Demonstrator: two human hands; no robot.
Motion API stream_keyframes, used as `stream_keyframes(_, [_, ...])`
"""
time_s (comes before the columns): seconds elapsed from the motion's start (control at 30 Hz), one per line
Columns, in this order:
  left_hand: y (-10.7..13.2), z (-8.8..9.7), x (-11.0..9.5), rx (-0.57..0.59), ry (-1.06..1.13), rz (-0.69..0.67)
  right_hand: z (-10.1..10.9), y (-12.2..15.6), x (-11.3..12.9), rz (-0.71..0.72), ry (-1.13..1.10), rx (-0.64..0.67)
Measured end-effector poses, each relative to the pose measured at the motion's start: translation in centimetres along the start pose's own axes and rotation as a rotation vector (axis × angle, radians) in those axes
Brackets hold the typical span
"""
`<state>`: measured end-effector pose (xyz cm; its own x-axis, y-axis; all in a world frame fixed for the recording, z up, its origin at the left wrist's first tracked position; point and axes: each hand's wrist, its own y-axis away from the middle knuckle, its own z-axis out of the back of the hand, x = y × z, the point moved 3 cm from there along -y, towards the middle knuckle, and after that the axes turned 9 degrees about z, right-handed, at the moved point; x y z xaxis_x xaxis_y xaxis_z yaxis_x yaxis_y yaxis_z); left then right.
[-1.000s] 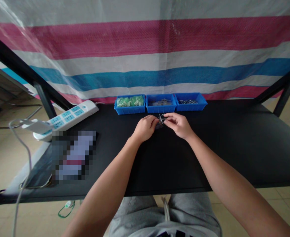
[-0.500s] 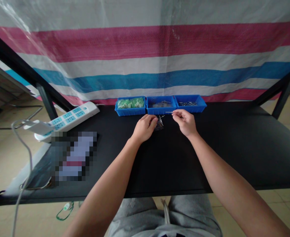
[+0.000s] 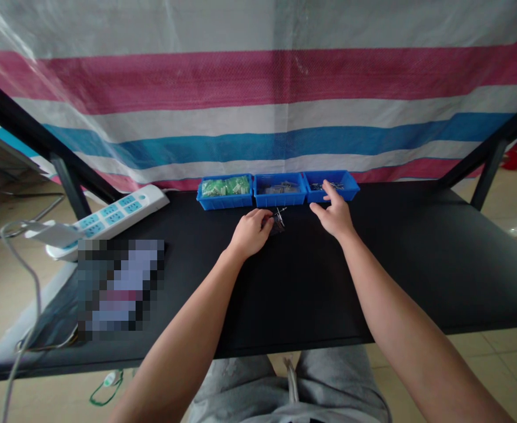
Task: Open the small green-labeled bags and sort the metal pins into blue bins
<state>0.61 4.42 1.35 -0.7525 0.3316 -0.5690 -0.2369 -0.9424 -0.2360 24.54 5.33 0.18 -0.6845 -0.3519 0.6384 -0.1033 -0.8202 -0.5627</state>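
Note:
My left hand (image 3: pixel 249 232) rests on the black table (image 3: pixel 417 264), fingers closed on a small dark part with thin metal pins (image 3: pixel 278 218). My right hand (image 3: pixel 334 210) reaches over the right blue bin (image 3: pixel 350 189), which holds metal pins; its fingers are spread at the bin's front rim and I see nothing in them. The middle blue bin (image 3: pixel 280 199) holds small grey parts. The left blue bin (image 3: pixel 224 201) holds green parts.
A white power strip (image 3: pixel 108 216) with a plug and grey cable lies at the table's left. A blurred-out flat object (image 3: pixel 120 282) lies near the left front edge. A striped tarp hangs behind the bins. Black frame legs stand at both sides.
My right hand left the part held by my left hand, carried a thin metal pin to the right, and now sits open over the right bin. My left hand stayed put.

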Motion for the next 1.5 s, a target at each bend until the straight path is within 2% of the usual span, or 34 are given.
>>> stream_keyframes(0.13, [-0.1, 0.1, 0.1, -0.003, -0.037, 0.038, -0.4, 0.2, 1.0, 0.011, -0.056, 0.035])
stream_keyframes(0.23, [-0.1, 0.3, 0.3, 0.004, -0.097, 0.045, -0.6, 0.5, 2.0, 0.050, -0.080, 0.008])
stream_keyframes(0.43, [0.0, -0.3, 0.6, 0.132, -0.158, -0.050, -0.8, 0.9, 3.7, 0.166, -0.144, 0.019])
stream_keyframes(0.7, [-0.3, -0.9, 0.8, 0.168, -0.125, -0.066, -2.1, 1.5, 3.6, 0.121, -0.197, 0.077])
stream_keyframes(0.8, [-0.2, -0.8, 0.6, 0.134, -0.105, -0.071, -2.4, 1.8, 3.7, 0.093, -0.236, 0.084])
stream_keyframes(0.9, [-0.1, -0.6, 0.2, 0.022, -0.015, -0.095, -2.3, 2.0, 4.2, 0.100, -0.273, 0.105])
stream_keyframes(1.0, [0.3, -0.4, -0.4, -0.067, 0.085, -0.147, -2.4, 2.2, 4.9, 0.117, -0.323, 0.217])
stream_keyframes(1.1, [0.6, -0.6, -1.0, -0.075, 0.103, -0.209, -2.6, 2.6, 5.5, 0.153, -0.355, 0.362])
stream_keyframes(1.2, [0.9, -0.7, -1.3, -0.082, 0.106, -0.250, -2.9, 2.8, 5.8, 0.164, -0.354, 0.436])
stream_keyframes(1.33, [0.9, -0.6, -1.4, -0.067, 0.157, -0.269, -3.0, 2.8, 5.7, 0.117, -0.391, 0.441])
stream_keyframes(1.5, [0.8, -0.4, -1.3, -0.063, 0.143, -0.190, -2.6, 2.4, 5.5, 0.061, -0.465, 0.344])
